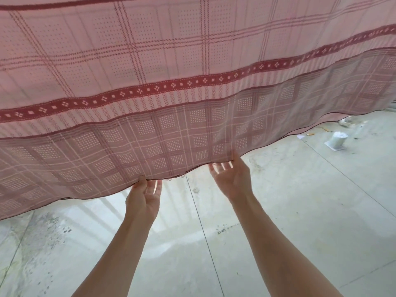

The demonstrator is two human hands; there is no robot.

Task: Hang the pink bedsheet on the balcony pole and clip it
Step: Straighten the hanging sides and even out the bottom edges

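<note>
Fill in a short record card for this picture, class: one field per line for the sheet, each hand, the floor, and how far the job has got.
sheet: pink bedsheet hangs spread across the view, dark red patterned band along it, lower edge free
left hand: left hand pinches the sheet's bottom hem, thumb in front
right hand: right hand palm up, fingers straight, touching the hem
floor: pale tiled floor, stained; a white container stands at right
pole: not in view
clips: none visible
</note>
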